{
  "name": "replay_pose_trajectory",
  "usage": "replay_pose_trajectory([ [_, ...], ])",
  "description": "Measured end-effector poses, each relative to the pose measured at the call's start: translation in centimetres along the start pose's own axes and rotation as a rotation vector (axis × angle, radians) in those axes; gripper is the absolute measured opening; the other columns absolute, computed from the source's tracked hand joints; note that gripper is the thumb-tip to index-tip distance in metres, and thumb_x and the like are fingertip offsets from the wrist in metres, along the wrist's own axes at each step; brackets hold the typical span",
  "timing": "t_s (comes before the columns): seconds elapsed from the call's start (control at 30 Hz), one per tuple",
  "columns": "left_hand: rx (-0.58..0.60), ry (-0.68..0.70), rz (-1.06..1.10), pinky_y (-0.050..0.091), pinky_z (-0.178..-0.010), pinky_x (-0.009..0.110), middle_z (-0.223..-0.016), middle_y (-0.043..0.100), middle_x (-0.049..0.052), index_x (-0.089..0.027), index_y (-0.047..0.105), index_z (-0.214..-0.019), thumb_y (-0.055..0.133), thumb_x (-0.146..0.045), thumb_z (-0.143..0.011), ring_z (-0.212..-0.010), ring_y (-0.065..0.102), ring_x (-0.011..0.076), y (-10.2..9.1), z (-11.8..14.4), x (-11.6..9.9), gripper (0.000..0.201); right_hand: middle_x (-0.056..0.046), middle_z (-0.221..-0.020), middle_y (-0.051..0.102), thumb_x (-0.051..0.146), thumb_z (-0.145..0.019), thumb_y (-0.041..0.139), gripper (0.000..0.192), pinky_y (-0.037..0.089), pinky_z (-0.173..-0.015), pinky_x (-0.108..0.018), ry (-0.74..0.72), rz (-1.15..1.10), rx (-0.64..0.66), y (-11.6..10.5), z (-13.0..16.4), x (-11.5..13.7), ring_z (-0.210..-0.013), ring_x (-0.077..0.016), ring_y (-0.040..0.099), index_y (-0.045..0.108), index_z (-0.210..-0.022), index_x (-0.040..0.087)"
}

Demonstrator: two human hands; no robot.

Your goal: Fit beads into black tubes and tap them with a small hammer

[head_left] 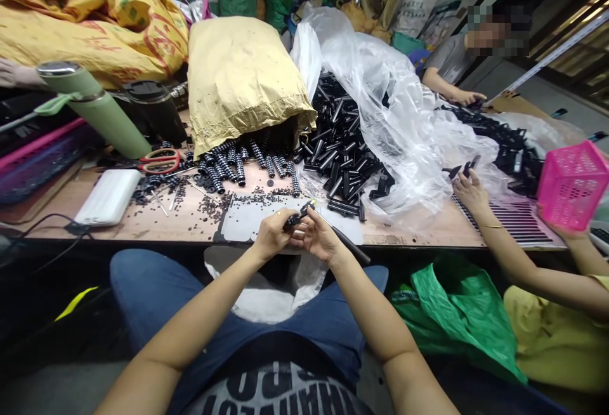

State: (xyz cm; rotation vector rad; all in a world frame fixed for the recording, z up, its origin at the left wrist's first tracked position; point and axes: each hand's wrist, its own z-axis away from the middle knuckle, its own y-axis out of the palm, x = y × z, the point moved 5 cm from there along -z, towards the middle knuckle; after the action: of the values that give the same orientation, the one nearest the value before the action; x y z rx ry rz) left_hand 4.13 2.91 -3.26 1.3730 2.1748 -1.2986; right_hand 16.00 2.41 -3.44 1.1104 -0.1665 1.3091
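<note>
My left hand [275, 235] is closed around a small black plastic part [295, 217], over the near edge of the table. With thumb and fingers, my right hand [320, 236] pinches the same part at its other end, where a yellowish spot shows. A long dark rod [351, 245] slants down to the right from behind my right hand; whether that hand grips it is hidden. Beneath both hands lies a light grey mat [240, 219]. Black ribbed cylinders [223, 171] spill from a yellow sack [247, 79], and black tubular pieces [340, 171] are heaped beside them.
Tiny black bits [190, 212] are scattered left of the mat. Scissors [160, 161], a white box [108, 197] and a green flask [102, 113] stand further left. Clear plastic sheeting [394, 110] covers the heap. At right, a co-worker's hands hold black pieces and a pink basket [573, 183].
</note>
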Motion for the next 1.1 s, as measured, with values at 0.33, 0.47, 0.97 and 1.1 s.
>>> replay_pose_trajectory([
  [0.33, -0.090, -0.308, 0.410, 0.049, -0.066, 0.024, -0.090, 0.062, 0.006, -0.016, 0.055, -0.115, 0.054, -0.039, -0.091, -0.073, 0.060, 0.0136, 0.0, 0.3, 0.9, 0.033, -0.008, -0.116, 0.061, 0.060, -0.051, 0.081, 0.075, 0.050, -0.094, -0.040, -0.324, 0.375, -0.256, -3.4, -0.3, 0.9, -0.112, -0.0251, 0.059, 0.058, -0.113, 0.022],
  [0.47, -0.079, -0.638, 0.794, 0.031, -0.036, 0.018, -0.064, 0.046, -0.005, -0.014, 0.054, -0.117, 0.045, -0.056, -0.092, -0.040, 0.040, 0.0060, 0.2, 0.5, 1.9, 0.050, -0.016, -0.134, 0.046, 0.049, -0.041, 0.089, 0.109, 0.034, -0.111, -0.052, -0.485, 1.187, -0.422, -5.2, 1.1, 1.2, -0.130, -0.0338, 0.042, 0.044, -0.135, 0.018],
  [0.97, -0.030, -0.814, 0.840, 0.025, -0.029, 0.017, -0.049, 0.039, -0.009, -0.010, 0.053, -0.129, 0.050, -0.067, -0.082, -0.031, 0.033, 0.0066, 1.2, -0.3, 2.0, 0.073, -0.021, -0.145, 0.036, 0.057, -0.053, 0.084, 0.123, 0.033, -0.113, -0.057, -0.877, 1.465, -0.296, -0.9, 2.2, 1.5, -0.139, -0.0370, 0.033, 0.017, -0.149, 0.017],
  [1.1, -0.056, -0.945, 0.753, 0.025, -0.030, 0.017, -0.056, 0.042, -0.008, -0.013, 0.056, -0.116, 0.053, -0.070, -0.076, -0.033, 0.035, 0.0063, 1.2, 0.8, 2.3, 0.070, -0.025, -0.145, 0.035, 0.058, -0.048, 0.086, 0.127, 0.031, -0.114, -0.055, -0.749, 1.440, -0.339, -3.1, 2.2, 0.3, -0.139, -0.0375, 0.033, 0.022, -0.147, 0.012],
])
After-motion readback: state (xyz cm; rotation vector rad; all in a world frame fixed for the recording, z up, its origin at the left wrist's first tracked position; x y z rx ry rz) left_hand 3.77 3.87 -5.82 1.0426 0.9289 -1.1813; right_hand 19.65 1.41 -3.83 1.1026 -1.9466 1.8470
